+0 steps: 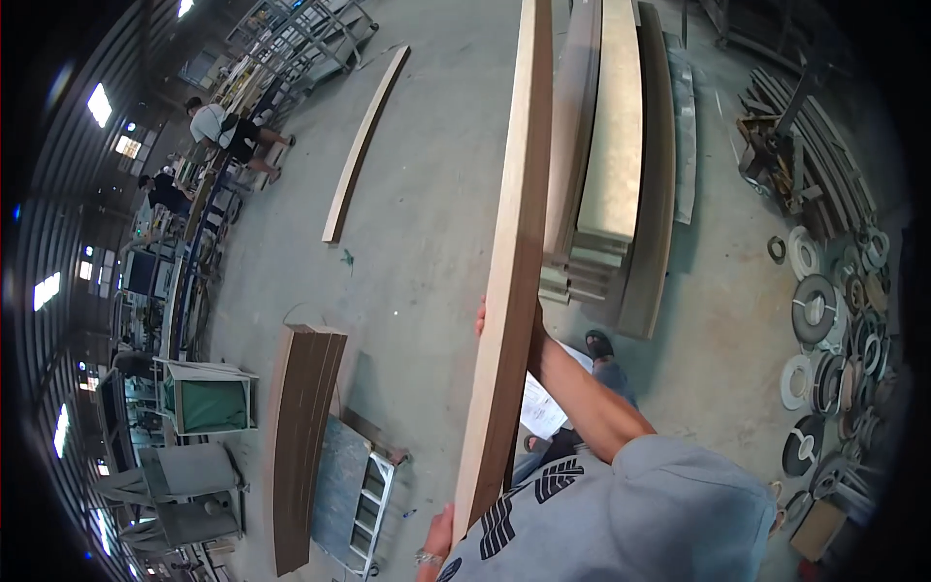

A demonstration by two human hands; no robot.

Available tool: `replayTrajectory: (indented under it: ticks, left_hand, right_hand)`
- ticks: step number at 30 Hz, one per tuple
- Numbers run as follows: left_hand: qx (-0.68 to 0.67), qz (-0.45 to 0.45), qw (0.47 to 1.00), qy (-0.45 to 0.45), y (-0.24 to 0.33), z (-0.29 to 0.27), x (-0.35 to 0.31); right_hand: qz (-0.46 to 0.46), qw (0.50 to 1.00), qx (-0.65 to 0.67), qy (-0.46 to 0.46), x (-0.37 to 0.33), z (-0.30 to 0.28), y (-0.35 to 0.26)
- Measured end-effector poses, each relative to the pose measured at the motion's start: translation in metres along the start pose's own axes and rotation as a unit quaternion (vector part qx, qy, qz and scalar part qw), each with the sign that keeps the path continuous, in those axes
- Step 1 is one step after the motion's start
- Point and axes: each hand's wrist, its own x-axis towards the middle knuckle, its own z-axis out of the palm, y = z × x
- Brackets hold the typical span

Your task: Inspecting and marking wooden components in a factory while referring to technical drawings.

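Boards [616, 116] lie right of the beam [506, 262], a brown stack [303, 436] lower left; the beam points lengthwise forward, left hand [439, 532] and right hand [481, 315] holding it

Grey short-sleeved fabric shirt [572, 529] fills lower edge, soft creases across it! Bold black blocky print [560, 478] on front, stripes stacked thick and parallel. Out to side, loose grey right sleeve [693, 485], seam at shoulder, hem above elbow. Right hand [481, 315] bare, ungloved. Left hand [440, 529] bare too, pale bracelet [428, 558] circling wrist, links blurred. Down below, blue trouser leg [613, 376], then dark footwear [598, 343], cut too small to tell.
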Motion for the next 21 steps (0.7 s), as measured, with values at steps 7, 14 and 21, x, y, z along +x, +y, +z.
replayTrajectory:
  ticks: [7,14,21]
  left_hand:
    - [-0.067,0.251,0.965,-0.029,0.011,0.071,0.075]
    - [-0.331,0.152,0.896,-0.254,0.086,0.077,0.057]
    - [0.02,0.148,0.989,0.001,0.175,0.059,0.002]
  right_hand:
    - [-0.198,0.94,-0.185,0.208,0.022,0.08,-0.088]
    - [-0.184,0.832,-0.358,0.383,0.027,0.052,-0.145]
    - [-0.187,0.81,-0.354,0.429,0.017,0.057,-0.118]
